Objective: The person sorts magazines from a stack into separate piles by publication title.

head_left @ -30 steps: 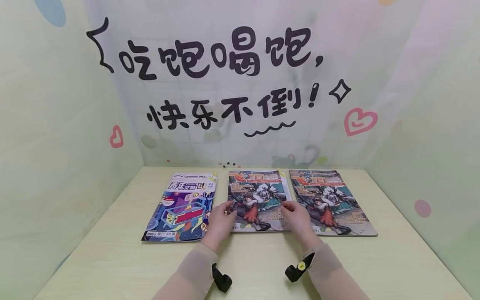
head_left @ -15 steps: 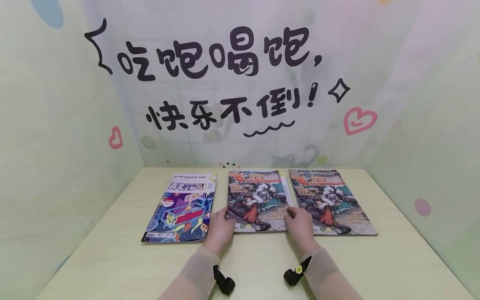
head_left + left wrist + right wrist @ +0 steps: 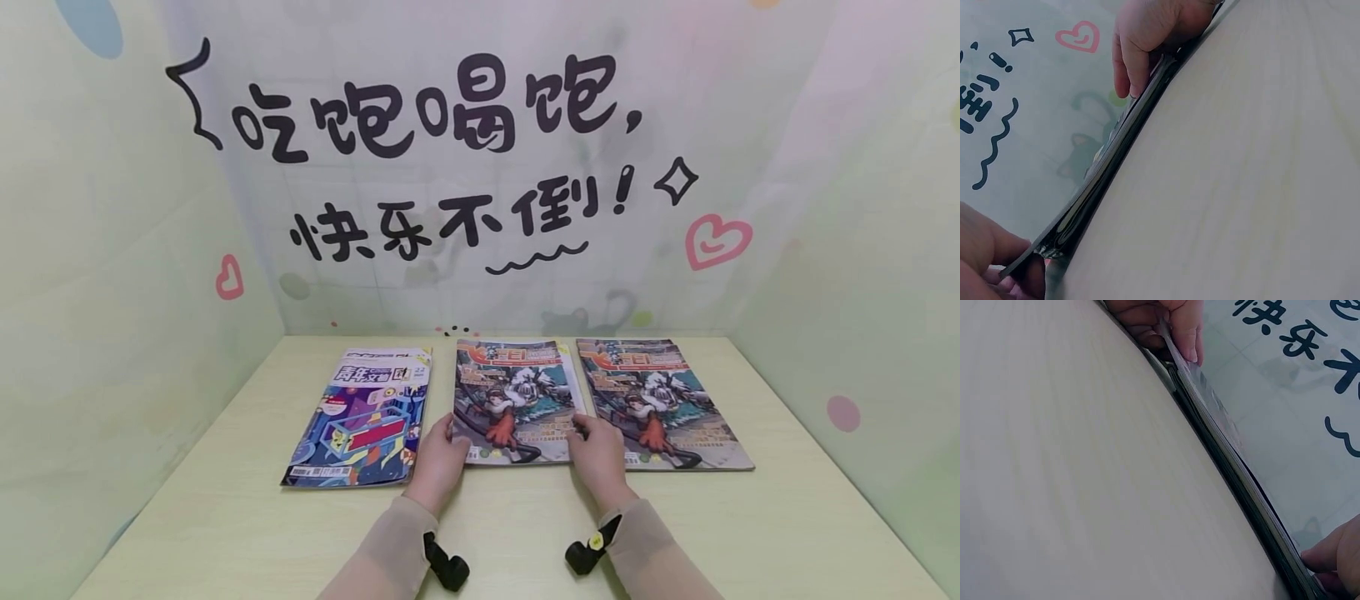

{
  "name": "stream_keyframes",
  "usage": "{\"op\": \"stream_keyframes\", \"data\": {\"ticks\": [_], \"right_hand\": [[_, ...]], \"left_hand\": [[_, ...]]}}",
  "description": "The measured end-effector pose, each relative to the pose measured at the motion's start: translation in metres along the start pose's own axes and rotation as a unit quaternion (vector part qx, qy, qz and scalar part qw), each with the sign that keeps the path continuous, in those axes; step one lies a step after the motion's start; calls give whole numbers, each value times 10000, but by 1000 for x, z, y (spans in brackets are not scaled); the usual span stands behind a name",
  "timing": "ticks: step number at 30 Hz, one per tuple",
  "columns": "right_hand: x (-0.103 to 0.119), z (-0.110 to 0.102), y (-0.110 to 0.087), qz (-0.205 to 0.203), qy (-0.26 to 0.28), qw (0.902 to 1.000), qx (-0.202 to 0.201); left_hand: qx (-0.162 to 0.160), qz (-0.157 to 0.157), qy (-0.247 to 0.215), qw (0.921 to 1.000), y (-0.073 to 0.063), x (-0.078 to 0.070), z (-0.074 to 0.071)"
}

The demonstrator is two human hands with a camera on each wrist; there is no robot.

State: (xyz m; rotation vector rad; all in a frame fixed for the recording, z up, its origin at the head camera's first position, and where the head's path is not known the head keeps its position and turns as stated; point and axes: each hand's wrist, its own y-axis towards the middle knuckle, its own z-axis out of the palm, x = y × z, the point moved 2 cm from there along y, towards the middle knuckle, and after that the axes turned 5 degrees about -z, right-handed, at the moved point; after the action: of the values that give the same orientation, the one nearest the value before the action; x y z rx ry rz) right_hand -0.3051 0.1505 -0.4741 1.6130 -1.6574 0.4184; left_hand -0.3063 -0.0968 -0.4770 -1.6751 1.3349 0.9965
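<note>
A magazine [image 3: 513, 400] with a red-clad figure on its cover lies in the middle of the table. A strip of white and yellow paper shows beneath its right edge. My left hand [image 3: 440, 454] pinches its lower left edge, and my right hand [image 3: 600, 454] pinches the lower right edge. Close up in the left wrist view, the left hand [image 3: 988, 253] has its thumb above the magazine edge and fingers below. At the bottom right of the right wrist view, the right hand [image 3: 1335, 556] holds the edge; its fingers are partly hidden.
To the left lies a purple and blue magazine [image 3: 367, 425], with another magazine edge behind its top. On the right lies a magazine [image 3: 663, 408] with the same cover as the middle one. A printed backdrop [image 3: 480, 292] rises behind the pale table [image 3: 510, 542].
Both hands have slid slightly toward me along the middle magazine's sides and now grip its edges. The magazines stay in nearly the same places. Over the last half second little has moved.
</note>
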Motion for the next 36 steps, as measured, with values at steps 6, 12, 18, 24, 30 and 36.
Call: {"op": "stream_keyframes", "data": {"ticks": [6,12,18,24,30,36], "right_hand": [[0,0,0,13,14,10000,84],[0,1,0,75,40,9998,164],[1,-1,0,66,53,9999,76],[1,-1,0,96,23,9999,67],[1,0,-1,187,52,9997,138],[1,0,-1,239,116,9995,140]], "left_hand": [[127,-149,-215,9996,-1,-2,-1],[347,-262,-625,9971,-1,-2,-1],[485,-439,-763,9949,-1,-2,-2],[567,-575,-803,9935,-3,-2,-2],[551,-595,-769,9937,-4,-5,-3],[697,-641,-1654,9817,0,0,-2]]}}
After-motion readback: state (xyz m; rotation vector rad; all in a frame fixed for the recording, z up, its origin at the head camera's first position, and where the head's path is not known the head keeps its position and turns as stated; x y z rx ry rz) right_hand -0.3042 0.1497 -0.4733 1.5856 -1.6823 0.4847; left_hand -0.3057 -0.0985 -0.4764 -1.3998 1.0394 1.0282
